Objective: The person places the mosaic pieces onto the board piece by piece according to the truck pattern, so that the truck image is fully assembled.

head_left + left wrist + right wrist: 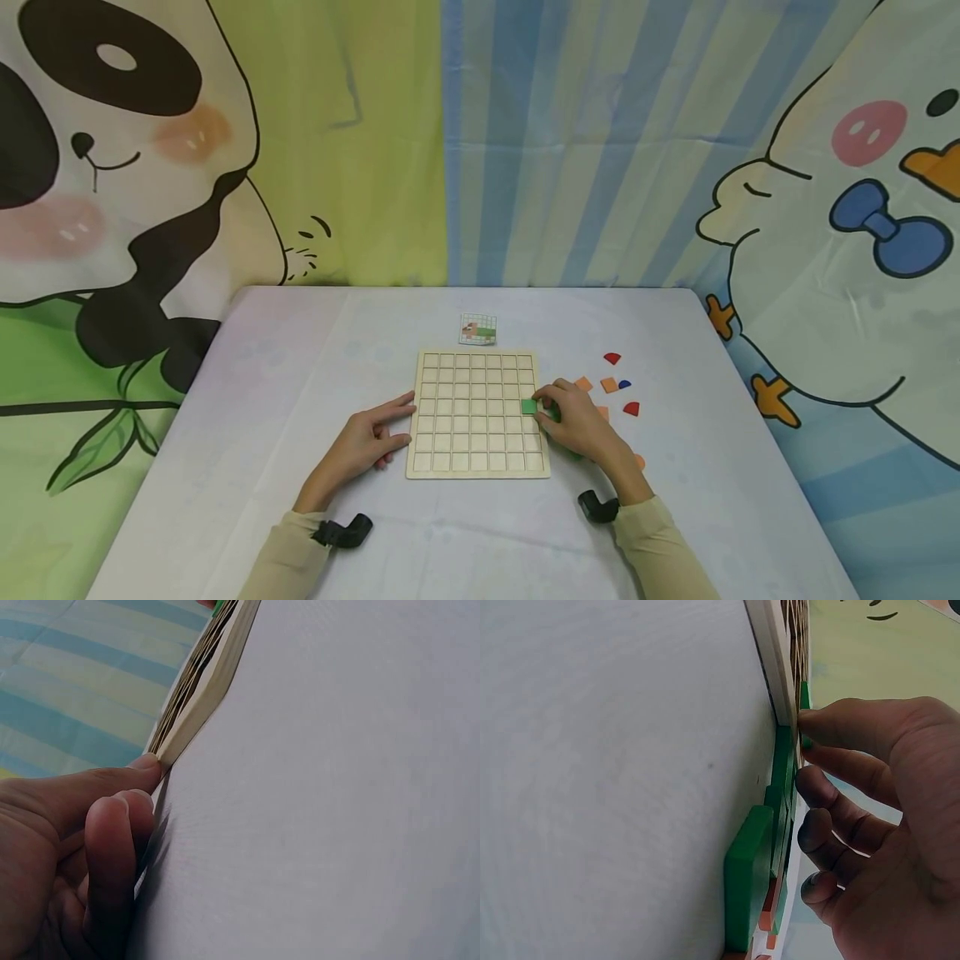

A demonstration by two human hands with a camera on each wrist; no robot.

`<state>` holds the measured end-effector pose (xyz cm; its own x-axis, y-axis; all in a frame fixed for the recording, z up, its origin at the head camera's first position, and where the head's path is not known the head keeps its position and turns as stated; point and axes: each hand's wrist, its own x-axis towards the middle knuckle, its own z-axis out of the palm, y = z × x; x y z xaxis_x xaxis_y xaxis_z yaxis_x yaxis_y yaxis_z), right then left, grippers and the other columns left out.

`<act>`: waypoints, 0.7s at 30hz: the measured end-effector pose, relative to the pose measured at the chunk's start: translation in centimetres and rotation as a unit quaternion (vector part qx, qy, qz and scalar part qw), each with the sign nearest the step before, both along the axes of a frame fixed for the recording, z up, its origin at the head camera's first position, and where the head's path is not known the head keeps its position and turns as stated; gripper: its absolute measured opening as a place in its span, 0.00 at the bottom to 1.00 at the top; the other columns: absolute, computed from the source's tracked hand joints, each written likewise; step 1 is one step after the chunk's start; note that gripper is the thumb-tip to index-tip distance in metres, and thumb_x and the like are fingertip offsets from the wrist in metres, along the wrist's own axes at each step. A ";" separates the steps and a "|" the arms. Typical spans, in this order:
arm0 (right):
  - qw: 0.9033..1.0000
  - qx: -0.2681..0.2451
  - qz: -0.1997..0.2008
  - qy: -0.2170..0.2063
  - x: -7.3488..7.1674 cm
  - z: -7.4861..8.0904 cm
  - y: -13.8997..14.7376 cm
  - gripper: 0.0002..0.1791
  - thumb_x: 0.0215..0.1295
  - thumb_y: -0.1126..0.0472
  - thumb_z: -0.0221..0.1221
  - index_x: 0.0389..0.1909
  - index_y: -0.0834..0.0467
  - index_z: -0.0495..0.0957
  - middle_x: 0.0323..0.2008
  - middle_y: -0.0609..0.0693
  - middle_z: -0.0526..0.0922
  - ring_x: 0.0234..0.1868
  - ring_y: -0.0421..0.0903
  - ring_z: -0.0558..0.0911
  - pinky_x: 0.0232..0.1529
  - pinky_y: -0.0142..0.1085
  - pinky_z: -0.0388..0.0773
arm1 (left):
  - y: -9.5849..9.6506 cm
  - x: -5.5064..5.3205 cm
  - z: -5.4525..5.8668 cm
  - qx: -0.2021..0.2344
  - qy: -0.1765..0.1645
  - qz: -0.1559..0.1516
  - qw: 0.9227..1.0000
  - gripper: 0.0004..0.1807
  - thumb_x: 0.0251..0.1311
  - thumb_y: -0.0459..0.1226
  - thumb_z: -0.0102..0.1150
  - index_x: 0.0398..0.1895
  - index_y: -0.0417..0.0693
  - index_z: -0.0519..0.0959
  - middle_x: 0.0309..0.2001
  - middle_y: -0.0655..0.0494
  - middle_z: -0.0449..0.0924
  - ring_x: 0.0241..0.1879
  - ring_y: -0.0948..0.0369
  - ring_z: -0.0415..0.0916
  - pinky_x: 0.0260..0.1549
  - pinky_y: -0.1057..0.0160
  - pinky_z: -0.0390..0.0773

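Note:
A pale wooden board [477, 425] with a grid of square recesses lies flat on the table. My right hand [581, 421] pinches a green square tile [528, 407] between thumb and index finger, over the right edge of the grid. The other fingers of that hand curl loosely in the right wrist view, above a row of green pieces [748, 874] beside the board. At the board's left edge, my left hand [363, 442] touches the rim with extended index finger and thumb. Its remaining fingers bend underneath, near the tabletop.
Orange pieces [608, 385], red wedges [632, 408] and a small blue half-round [625, 384] lie scattered right of the board. Behind it sits a small picture card [478, 329] with a gridded design. A white cloth covers the table [315, 350], and printed curtains hang behind.

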<state>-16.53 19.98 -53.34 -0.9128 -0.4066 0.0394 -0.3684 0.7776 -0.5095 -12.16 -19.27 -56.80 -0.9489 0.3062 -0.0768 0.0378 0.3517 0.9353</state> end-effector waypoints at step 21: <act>1.000 -0.002 0.006 0.003 0.0 0.2 0.0 0.14 0.68 0.59 0.71 0.52 0.57 0.86 0.39 0.48 0.80 0.37 0.41 0.75 0.40 0.36 0.76 | 0.1 0.2 0.4 -0.016 -0.016 0.008 1.000 0.31 0.66 0.32 0.71 0.73 0.48 0.77 0.81 0.63 0.65 0.14 0.63 0.74 0.15 0.61 0.82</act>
